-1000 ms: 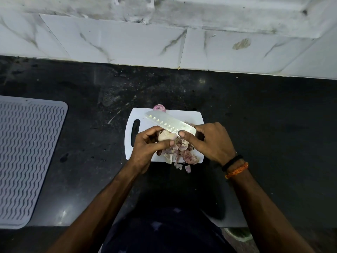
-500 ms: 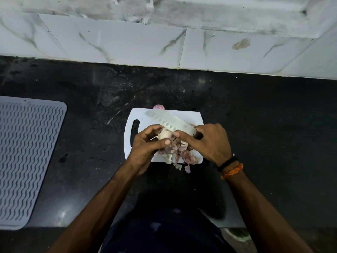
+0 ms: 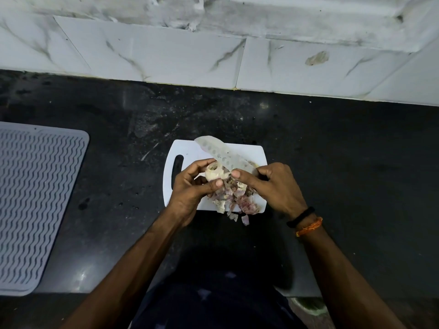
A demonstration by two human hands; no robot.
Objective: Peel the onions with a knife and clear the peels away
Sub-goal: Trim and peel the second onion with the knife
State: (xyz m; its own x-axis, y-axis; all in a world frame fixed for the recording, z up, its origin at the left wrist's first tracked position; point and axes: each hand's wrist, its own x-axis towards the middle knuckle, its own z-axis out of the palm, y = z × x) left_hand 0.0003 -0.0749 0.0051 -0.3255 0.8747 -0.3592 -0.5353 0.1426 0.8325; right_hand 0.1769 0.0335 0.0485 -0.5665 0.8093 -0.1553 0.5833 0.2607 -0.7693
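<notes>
- Knife blade has swung up since a second ago; its tip now points past the far edge of the cutting board, so another strip is likely coming off.
- Left hand clamps the pale, round onion above the board's middle.
- Right hand grips the knife, thumb near the onion.
- Peels: thin, papery, pinkish heap at the board's near edge, some spilling onto the glossy black counter; not cleared yet.
- Ribbed grey mat well left of the board.
</notes>
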